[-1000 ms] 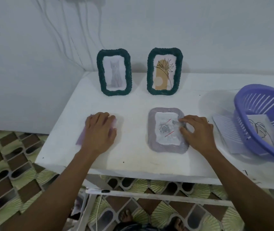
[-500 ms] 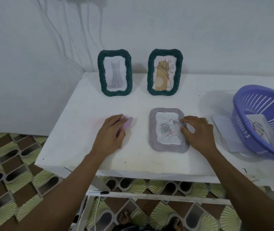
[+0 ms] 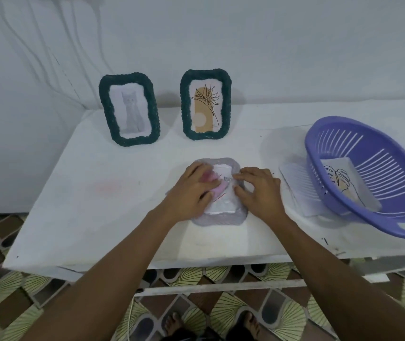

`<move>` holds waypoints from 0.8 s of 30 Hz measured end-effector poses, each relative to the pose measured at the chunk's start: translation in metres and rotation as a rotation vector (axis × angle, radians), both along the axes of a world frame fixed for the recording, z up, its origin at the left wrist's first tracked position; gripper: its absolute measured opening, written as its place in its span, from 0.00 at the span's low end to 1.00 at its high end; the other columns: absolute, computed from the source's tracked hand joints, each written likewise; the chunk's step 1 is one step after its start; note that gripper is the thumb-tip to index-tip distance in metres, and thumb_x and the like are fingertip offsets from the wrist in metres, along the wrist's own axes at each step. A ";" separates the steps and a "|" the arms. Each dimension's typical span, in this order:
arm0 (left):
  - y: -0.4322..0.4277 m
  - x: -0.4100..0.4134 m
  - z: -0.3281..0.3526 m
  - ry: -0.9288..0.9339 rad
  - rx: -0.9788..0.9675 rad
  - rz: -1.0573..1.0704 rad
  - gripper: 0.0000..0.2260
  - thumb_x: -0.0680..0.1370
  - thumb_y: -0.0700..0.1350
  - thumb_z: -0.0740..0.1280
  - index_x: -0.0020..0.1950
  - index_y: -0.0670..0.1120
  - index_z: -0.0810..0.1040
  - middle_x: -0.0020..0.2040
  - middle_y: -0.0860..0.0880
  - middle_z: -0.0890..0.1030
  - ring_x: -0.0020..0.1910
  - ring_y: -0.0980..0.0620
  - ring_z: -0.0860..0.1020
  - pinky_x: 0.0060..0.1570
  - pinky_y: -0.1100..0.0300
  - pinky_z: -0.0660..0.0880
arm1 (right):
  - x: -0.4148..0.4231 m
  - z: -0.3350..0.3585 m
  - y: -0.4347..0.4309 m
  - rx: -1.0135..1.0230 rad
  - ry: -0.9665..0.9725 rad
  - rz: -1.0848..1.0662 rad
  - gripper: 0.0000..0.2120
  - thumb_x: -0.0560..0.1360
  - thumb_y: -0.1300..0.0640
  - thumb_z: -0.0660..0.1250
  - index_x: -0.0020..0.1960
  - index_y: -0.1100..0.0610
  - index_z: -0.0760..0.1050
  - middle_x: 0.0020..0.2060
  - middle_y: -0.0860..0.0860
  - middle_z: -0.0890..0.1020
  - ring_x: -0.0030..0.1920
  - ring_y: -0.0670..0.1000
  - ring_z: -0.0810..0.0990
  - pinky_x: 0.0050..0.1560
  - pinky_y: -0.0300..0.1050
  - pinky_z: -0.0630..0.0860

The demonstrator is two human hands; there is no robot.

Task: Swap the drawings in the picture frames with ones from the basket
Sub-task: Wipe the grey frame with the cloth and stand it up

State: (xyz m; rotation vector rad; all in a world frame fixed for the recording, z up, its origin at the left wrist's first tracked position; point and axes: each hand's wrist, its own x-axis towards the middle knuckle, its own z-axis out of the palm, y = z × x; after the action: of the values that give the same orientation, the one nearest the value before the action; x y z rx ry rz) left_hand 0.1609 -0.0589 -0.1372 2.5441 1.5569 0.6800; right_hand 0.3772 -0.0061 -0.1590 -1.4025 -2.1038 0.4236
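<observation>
A grey-lilac picture frame lies flat near the table's front, with a white drawing resting in its back. My left hand holds a pink backing piece over the frame's left half. My right hand presses its fingertips on the frame's right edge and the drawing. Two dark green frames stand against the wall: one with a cat drawing, one with a plant drawing. The purple basket at the right holds a leaf drawing.
A white paper sheet lies partly under the basket's left side. The white table ends at a front edge close to me, with patterned floor tiles and my bare feet below. Cables hang on the wall at the left.
My left hand has slid right across the table carrying the pink backing piece, from the table's left part onto the flat frame. My right hand has stayed on the frame's right edge.
</observation>
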 end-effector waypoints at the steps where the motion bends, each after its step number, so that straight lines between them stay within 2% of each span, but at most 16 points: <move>1: -0.009 0.001 0.000 -0.021 -0.002 -0.040 0.13 0.78 0.40 0.65 0.61 0.42 0.80 0.65 0.41 0.74 0.69 0.45 0.62 0.72 0.51 0.57 | 0.000 0.000 0.001 -0.002 0.006 -0.001 0.13 0.72 0.50 0.71 0.57 0.46 0.81 0.58 0.45 0.80 0.59 0.50 0.72 0.53 0.47 0.62; 3: -0.025 0.001 -0.003 -0.052 -0.017 -0.093 0.13 0.77 0.39 0.67 0.62 0.43 0.80 0.65 0.43 0.75 0.70 0.48 0.61 0.74 0.56 0.55 | -0.001 -0.001 0.001 -0.001 0.016 0.002 0.13 0.72 0.50 0.71 0.56 0.46 0.81 0.57 0.45 0.80 0.59 0.50 0.72 0.52 0.47 0.62; 5: -0.036 0.000 -0.008 -0.092 -0.055 -0.074 0.13 0.79 0.42 0.65 0.63 0.46 0.80 0.68 0.46 0.74 0.72 0.49 0.61 0.75 0.58 0.54 | -0.001 -0.002 0.000 0.002 0.025 0.004 0.13 0.72 0.50 0.71 0.56 0.45 0.81 0.57 0.44 0.80 0.59 0.49 0.72 0.52 0.47 0.61; 8: -0.032 -0.003 -0.010 -0.068 -0.074 0.001 0.14 0.79 0.45 0.63 0.63 0.48 0.80 0.68 0.46 0.73 0.71 0.47 0.63 0.73 0.57 0.57 | -0.001 -0.003 0.000 -0.003 0.016 0.006 0.13 0.72 0.49 0.70 0.56 0.45 0.81 0.56 0.44 0.80 0.59 0.49 0.72 0.52 0.47 0.62; 12: 0.009 0.003 0.000 0.007 -0.050 0.141 0.18 0.78 0.49 0.58 0.62 0.43 0.78 0.63 0.40 0.73 0.64 0.45 0.63 0.66 0.51 0.66 | 0.001 -0.002 0.001 -0.021 0.018 0.013 0.13 0.72 0.49 0.70 0.57 0.45 0.81 0.57 0.44 0.80 0.59 0.49 0.71 0.52 0.46 0.61; 15: 0.030 0.014 0.004 0.080 -0.054 0.184 0.21 0.78 0.51 0.54 0.62 0.43 0.78 0.65 0.37 0.74 0.65 0.44 0.62 0.66 0.48 0.66 | 0.002 -0.002 0.000 -0.022 0.032 0.028 0.13 0.74 0.50 0.68 0.57 0.47 0.81 0.57 0.45 0.80 0.59 0.50 0.71 0.53 0.47 0.62; 19: 0.021 0.017 -0.001 0.059 -0.041 0.065 0.16 0.78 0.47 0.60 0.63 0.46 0.78 0.66 0.40 0.73 0.67 0.42 0.65 0.69 0.47 0.63 | 0.002 -0.002 0.002 -0.035 0.069 0.020 0.11 0.75 0.54 0.68 0.56 0.48 0.82 0.57 0.47 0.80 0.59 0.51 0.73 0.54 0.48 0.63; 24: -0.018 0.013 -0.005 -0.006 -0.134 -0.087 0.15 0.78 0.48 0.62 0.63 0.53 0.79 0.70 0.46 0.70 0.74 0.46 0.59 0.73 0.51 0.58 | 0.004 -0.001 0.004 -0.053 0.125 0.023 0.11 0.75 0.56 0.68 0.55 0.48 0.82 0.56 0.47 0.82 0.59 0.52 0.73 0.58 0.52 0.68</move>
State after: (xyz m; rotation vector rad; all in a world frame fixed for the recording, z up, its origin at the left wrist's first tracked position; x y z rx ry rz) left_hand 0.1737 -0.0765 -0.1424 2.4918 1.4293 0.5528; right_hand 0.3808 -0.0023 -0.1597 -1.3472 -2.0227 0.5650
